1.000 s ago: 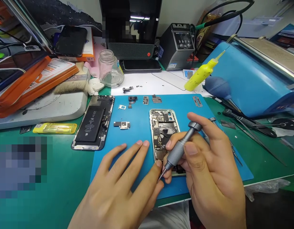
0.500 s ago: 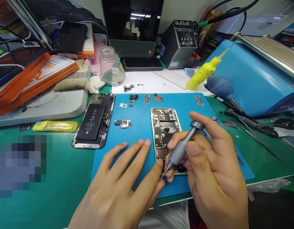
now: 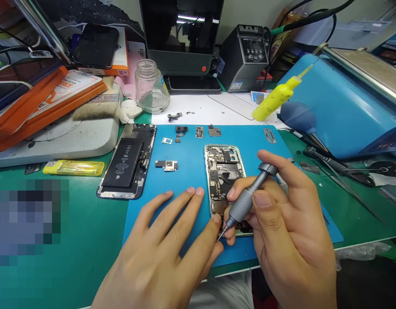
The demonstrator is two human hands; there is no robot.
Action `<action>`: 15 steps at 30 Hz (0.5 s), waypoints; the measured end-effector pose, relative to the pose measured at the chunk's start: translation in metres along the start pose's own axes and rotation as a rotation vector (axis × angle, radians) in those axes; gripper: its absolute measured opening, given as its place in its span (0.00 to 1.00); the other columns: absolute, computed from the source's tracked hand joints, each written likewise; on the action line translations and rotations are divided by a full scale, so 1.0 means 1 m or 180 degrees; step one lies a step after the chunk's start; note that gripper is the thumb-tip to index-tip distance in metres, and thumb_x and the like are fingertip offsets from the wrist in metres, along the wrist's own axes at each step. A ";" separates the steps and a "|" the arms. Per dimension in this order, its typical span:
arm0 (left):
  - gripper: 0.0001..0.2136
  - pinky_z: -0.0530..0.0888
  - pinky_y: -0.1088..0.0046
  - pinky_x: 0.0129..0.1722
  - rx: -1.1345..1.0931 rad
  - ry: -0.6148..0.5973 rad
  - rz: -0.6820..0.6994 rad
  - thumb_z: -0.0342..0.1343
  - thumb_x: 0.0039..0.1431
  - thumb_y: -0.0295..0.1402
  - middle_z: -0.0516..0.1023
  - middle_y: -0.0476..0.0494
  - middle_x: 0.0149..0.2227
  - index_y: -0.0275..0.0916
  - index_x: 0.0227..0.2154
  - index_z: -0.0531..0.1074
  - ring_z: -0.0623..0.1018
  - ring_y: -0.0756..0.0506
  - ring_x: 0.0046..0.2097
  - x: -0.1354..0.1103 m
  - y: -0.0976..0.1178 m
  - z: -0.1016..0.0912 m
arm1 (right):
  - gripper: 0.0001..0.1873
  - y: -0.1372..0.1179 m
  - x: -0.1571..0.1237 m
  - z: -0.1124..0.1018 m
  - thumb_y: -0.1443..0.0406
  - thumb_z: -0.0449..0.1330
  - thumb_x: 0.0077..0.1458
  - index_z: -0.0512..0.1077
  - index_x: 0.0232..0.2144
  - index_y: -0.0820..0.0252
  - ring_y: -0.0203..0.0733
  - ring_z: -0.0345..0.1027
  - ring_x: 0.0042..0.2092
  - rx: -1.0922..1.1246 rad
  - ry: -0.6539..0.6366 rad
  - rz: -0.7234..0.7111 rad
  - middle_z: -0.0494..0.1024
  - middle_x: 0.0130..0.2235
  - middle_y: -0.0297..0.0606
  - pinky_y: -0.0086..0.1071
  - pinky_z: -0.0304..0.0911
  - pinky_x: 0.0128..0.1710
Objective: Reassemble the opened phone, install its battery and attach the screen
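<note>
An opened phone housing (image 3: 219, 180) with its circuit board exposed lies on the blue mat (image 3: 185, 184). My right hand (image 3: 284, 223) grips a grey precision screwdriver (image 3: 244, 201), tilted with its tip down at the housing's lower left corner. My left hand (image 3: 162, 249) lies with fingers spread, the index fingertip at the housing's lower left edge and the thumb just below the screwdriver tip. Whether a screw sits at the tip is hidden. Left of the housing lie a small metal-covered part (image 3: 167, 165), a SIM tray (image 3: 167, 140) and a camera module (image 3: 181, 130).
Another opened phone with a black battery (image 3: 123, 165) lies at left, beside a yellow lighter (image 3: 74, 168). Behind the mat stand a glass jar (image 3: 151, 88) and a yellow needle bottle (image 3: 276, 98). Tweezers (image 3: 349, 189) and a blue air blower (image 3: 297, 116) are at right.
The view has shifted slightly. Both hands and the screwdriver keep nearly the same pose at the housing's lower left corner.
</note>
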State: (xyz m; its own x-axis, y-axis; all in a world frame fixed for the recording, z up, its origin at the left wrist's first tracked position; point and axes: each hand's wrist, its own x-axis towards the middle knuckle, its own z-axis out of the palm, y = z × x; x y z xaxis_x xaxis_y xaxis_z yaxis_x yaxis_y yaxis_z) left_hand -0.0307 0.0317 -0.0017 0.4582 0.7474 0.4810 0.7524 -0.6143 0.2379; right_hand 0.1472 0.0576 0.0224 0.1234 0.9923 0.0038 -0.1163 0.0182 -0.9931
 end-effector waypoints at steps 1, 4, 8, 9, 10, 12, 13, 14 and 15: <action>0.12 0.76 0.49 0.60 0.0004 -0.0011 0.0016 0.53 0.81 0.32 0.83 0.38 0.62 0.44 0.54 0.82 0.84 0.35 0.63 0.000 0.000 0.000 | 0.18 0.000 0.000 0.000 0.57 0.63 0.72 0.72 0.61 0.35 0.38 0.75 0.24 -0.0003 -0.0001 0.0012 0.80 0.39 0.31 0.32 0.75 0.19; 0.12 0.75 0.50 0.60 0.0000 -0.0046 0.0045 0.53 0.81 0.32 0.83 0.38 0.62 0.44 0.55 0.82 0.84 0.35 0.63 -0.001 -0.002 -0.001 | 0.17 0.001 0.000 0.000 0.56 0.63 0.71 0.73 0.60 0.33 0.39 0.74 0.24 -0.0050 0.0054 0.0009 0.80 0.38 0.31 0.33 0.75 0.18; 0.12 0.74 0.49 0.61 -0.0024 0.0003 -0.0013 0.54 0.81 0.32 0.83 0.38 0.62 0.44 0.55 0.82 0.83 0.34 0.64 -0.002 -0.001 0.000 | 0.18 0.002 0.001 0.000 0.56 0.64 0.71 0.74 0.60 0.31 0.40 0.74 0.24 -0.0107 0.0085 0.0018 0.80 0.38 0.31 0.34 0.75 0.18; 0.12 0.74 0.49 0.61 -0.0027 0.0014 -0.0022 0.54 0.81 0.33 0.83 0.38 0.62 0.44 0.55 0.82 0.84 0.34 0.63 -0.002 -0.001 0.000 | 0.18 0.002 0.001 0.000 0.56 0.63 0.71 0.74 0.60 0.31 0.40 0.74 0.24 -0.0104 0.0076 0.0027 0.80 0.38 0.31 0.34 0.74 0.17; 0.12 0.74 0.49 0.61 -0.0024 0.0011 -0.0012 0.54 0.81 0.33 0.83 0.38 0.62 0.44 0.54 0.83 0.84 0.34 0.63 -0.002 -0.002 0.000 | 0.18 0.002 0.001 0.000 0.56 0.63 0.71 0.74 0.60 0.31 0.40 0.74 0.23 -0.0093 0.0064 0.0024 0.80 0.39 0.31 0.34 0.74 0.17; 0.12 0.75 0.49 0.60 0.0013 -0.0031 0.0046 0.53 0.81 0.33 0.84 0.39 0.62 0.44 0.55 0.83 0.84 0.34 0.63 -0.001 -0.002 -0.001 | 0.18 0.001 0.000 0.001 0.57 0.63 0.71 0.73 0.61 0.34 0.39 0.75 0.24 -0.0048 0.0047 0.0009 0.80 0.39 0.31 0.33 0.75 0.18; 0.13 0.76 0.49 0.59 0.0032 -0.0058 0.0072 0.53 0.81 0.33 0.84 0.38 0.62 0.44 0.55 0.83 0.84 0.34 0.62 0.000 -0.003 -0.002 | 0.18 0.000 0.000 0.001 0.57 0.64 0.71 0.73 0.61 0.35 0.39 0.75 0.25 -0.0013 0.0038 -0.0011 0.81 0.38 0.32 0.32 0.75 0.18; 0.13 0.76 0.49 0.59 0.0053 -0.0078 0.0095 0.53 0.81 0.33 0.84 0.38 0.62 0.43 0.55 0.83 0.85 0.34 0.62 0.001 -0.003 -0.003 | 0.18 0.000 -0.001 0.001 0.58 0.64 0.71 0.73 0.61 0.37 0.38 0.75 0.25 0.0016 0.0022 -0.0015 0.81 0.38 0.32 0.31 0.76 0.19; 0.13 0.77 0.49 0.58 0.0066 -0.0097 0.0116 0.53 0.81 0.32 0.83 0.38 0.62 0.43 0.55 0.83 0.85 0.34 0.62 0.001 -0.003 -0.004 | 0.18 0.000 -0.001 0.001 0.59 0.64 0.71 0.73 0.61 0.37 0.38 0.75 0.26 0.0038 0.0014 -0.0016 0.81 0.38 0.31 0.30 0.76 0.20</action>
State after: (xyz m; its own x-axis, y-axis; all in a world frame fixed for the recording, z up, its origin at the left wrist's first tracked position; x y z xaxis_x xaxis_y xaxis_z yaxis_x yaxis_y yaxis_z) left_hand -0.0343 0.0338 0.0016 0.4994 0.7323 0.4629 0.7444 -0.6361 0.2030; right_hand 0.1464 0.0569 0.0229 0.1284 0.9917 0.0082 -0.1273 0.0246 -0.9916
